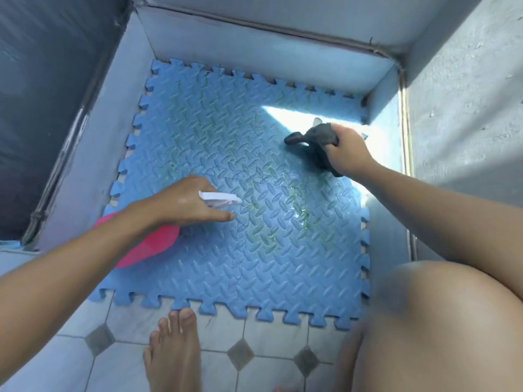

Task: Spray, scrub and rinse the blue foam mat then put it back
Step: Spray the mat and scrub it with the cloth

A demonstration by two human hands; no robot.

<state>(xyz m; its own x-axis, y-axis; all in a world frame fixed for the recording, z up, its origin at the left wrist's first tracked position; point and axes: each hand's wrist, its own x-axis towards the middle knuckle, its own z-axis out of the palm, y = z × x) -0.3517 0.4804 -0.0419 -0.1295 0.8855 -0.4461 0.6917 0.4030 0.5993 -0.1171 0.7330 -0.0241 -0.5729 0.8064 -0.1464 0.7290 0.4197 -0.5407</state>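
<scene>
No legible brand or writing on any item. Blue foam mat lies flat at frame centre, greenish staining mid-surface. Left hand, lower left, is clamped on a pink spray bottle, index finger extended. Right hand, upper right, grips a dark scrub brush over the mat.

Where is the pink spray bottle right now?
In the head view, the pink spray bottle is at the mat's left edge, held in the left hand, its white nozzle pointing right across the mat.
</scene>
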